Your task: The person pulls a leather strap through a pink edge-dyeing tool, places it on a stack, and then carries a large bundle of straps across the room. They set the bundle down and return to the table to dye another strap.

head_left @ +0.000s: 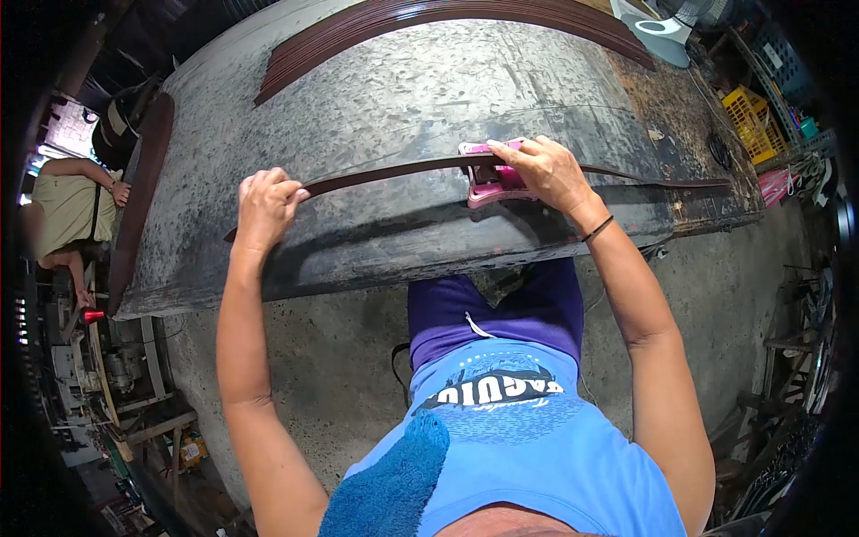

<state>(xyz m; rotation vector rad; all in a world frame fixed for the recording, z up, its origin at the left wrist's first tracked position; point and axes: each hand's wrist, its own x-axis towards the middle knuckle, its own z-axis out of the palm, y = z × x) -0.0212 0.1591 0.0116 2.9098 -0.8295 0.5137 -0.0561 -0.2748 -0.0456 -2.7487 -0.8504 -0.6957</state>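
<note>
A long dark brown strip (385, 173) runs across the near part of the worn grey table (429, 89). My left hand (267, 208) is closed round the strip near its left end, which pokes out beyond my fingers. The strip passes through a pink tool (481, 192) on the tabletop. My right hand (543, 173) rests on the right side of that tool, thumb and fingers pressed together over it and the strip. The right part of the strip lies along the table towards the right edge.
Stacked brown strips (429, 12) lie along the far side, and more (148, 179) at the left edge. Another person (76, 206) stands at the far left. A yellow crate (753, 123) and a fan (702, 11) are at the right back.
</note>
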